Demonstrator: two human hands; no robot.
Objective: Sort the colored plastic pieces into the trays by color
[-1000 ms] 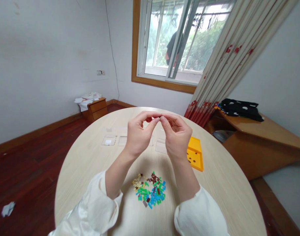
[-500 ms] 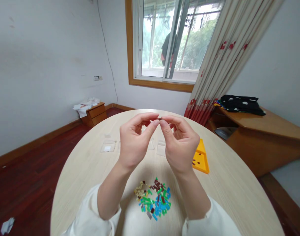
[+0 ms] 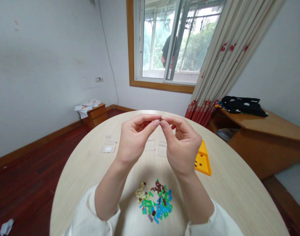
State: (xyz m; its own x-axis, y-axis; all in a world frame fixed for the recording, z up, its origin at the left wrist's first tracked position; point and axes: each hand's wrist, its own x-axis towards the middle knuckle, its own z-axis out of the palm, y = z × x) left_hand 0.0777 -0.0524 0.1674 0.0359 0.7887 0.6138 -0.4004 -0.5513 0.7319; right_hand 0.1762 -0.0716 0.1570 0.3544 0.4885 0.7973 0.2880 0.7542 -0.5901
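Above the far half of the round table, my left hand and my right hand meet at the fingertips. Thumbs and forefingers of both pinch a small dark brown toy brick, mostly covered by the fingers; whether it is one piece or two joined cannot be made out. Below and nearer me lies a loose pile of building bricks, with green, blue, brown and cream pieces. Partly behind my right wrist is a yellow tray holding several small brown pieces.
Shallow clear plastic boxes stand in a row across the table, some partly behind my hands. To the right is a wooden desk with folded black cloth. A small wooden cabinet with papers stands at the far left.
Both hands stay pinched together at nearly the same spot, with the fingers shifting slightly around the brown brick. The whole view has moved a little.
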